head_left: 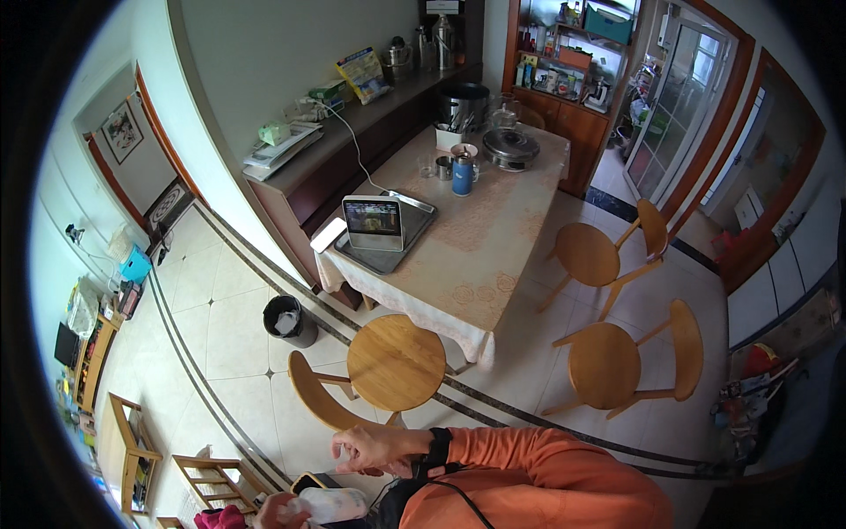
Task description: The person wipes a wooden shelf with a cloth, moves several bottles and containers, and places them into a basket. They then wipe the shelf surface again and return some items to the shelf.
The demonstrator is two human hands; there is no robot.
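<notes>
My right hand (pixel 371 449), with a black band at its wrist and an orange sleeve, is at the lower middle, in front of the wooden chair. Its fingers are curled; whether anything small lies between them cannot be told. At the bottom edge my left hand (pixel 283 512) grips one end of a white, partly see-through plastic pack or bottle (pixel 334 504), whose exact kind is unclear. Just behind it lies a dark object with a yellow rim (pixel 309 481), partly covered. A black cable (pixel 462 496) runs over the orange clothing.
Ahead, a cloth-covered table (pixel 489 264) bears a tray (pixel 420 228) with a screen device (pixel 373 225), a blue cup (pixel 462 175) and a lidded pan (pixel 510 147). A round-seated chair (pixel 396 362) stands close before me, a bin (pixel 289 323) left of it, two more chairs (pixel 603 365) at right.
</notes>
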